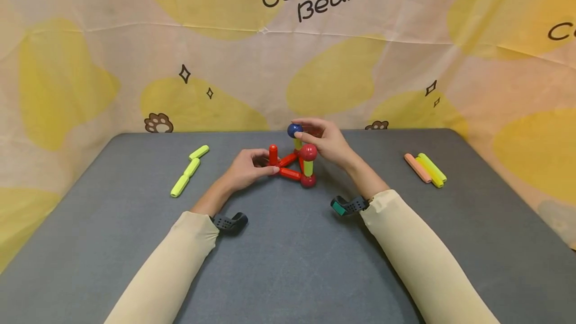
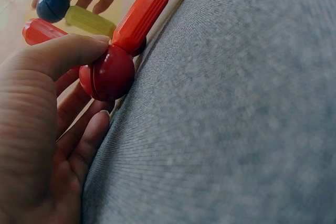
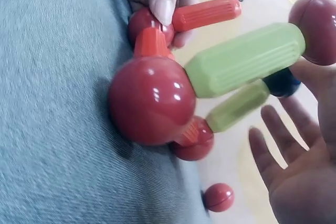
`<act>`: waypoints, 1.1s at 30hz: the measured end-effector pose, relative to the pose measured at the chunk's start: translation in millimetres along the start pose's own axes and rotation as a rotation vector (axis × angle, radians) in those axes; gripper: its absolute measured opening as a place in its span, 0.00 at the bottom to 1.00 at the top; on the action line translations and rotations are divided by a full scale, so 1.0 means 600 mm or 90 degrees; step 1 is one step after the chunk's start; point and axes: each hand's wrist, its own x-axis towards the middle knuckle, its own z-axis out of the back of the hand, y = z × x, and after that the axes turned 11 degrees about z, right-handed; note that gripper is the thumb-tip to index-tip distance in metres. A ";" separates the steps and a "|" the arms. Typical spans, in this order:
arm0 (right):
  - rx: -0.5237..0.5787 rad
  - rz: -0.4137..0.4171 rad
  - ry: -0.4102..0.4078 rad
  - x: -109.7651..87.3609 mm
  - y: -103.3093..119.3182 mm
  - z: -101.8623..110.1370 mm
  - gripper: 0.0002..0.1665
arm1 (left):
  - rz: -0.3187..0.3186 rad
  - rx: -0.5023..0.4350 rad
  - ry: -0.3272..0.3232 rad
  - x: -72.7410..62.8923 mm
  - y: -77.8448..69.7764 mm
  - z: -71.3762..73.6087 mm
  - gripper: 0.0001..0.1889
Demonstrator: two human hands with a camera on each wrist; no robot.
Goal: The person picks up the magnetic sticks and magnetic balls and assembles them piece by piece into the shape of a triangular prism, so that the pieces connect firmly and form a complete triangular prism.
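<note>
A magnetic rod-and-ball frame stands on the table, its base a triangle of red rods (image 1: 290,173). My left hand (image 1: 245,168) grips the left corner's red ball (image 2: 111,74), thumb on top and fingers behind. From that corner rises a bare red rod (image 1: 273,155). My right hand (image 1: 330,143) pinches the blue ball (image 1: 294,130) on top of the back yellow-green rod (image 3: 239,107). At the front right corner, a light green rod (image 3: 247,60) stands on a red ball (image 3: 152,100) and carries another red ball (image 1: 308,152).
Several yellow-green rods (image 1: 185,178) lie on the table at left. At right are a salmon rod (image 1: 417,168) and yellow rods (image 1: 432,167) side by side. A loose red ball (image 3: 219,198) sits beyond the frame in the right wrist view. A printed cloth (image 1: 252,64) hangs behind the table.
</note>
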 end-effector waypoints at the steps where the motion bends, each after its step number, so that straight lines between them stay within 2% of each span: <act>1: 0.008 -0.007 -0.011 0.000 -0.002 -0.002 0.23 | 0.000 -0.001 0.000 0.000 0.000 0.000 0.16; 10: 0.010 -0.035 -0.080 0.002 -0.003 -0.005 0.23 | -0.002 -0.015 0.000 0.002 -0.001 0.000 0.16; 23: 0.031 -0.047 -0.165 0.002 -0.009 -0.003 0.24 | 0.001 -0.011 -0.002 0.001 -0.001 0.000 0.16; 28: -0.013 -0.077 -0.209 0.004 -0.034 0.012 0.25 | -0.003 -0.011 -0.002 0.001 0.000 0.001 0.17; 33: -0.089 -0.117 -0.188 0.003 -0.080 0.022 0.26 | -0.002 -0.016 -0.004 0.001 0.002 0.000 0.17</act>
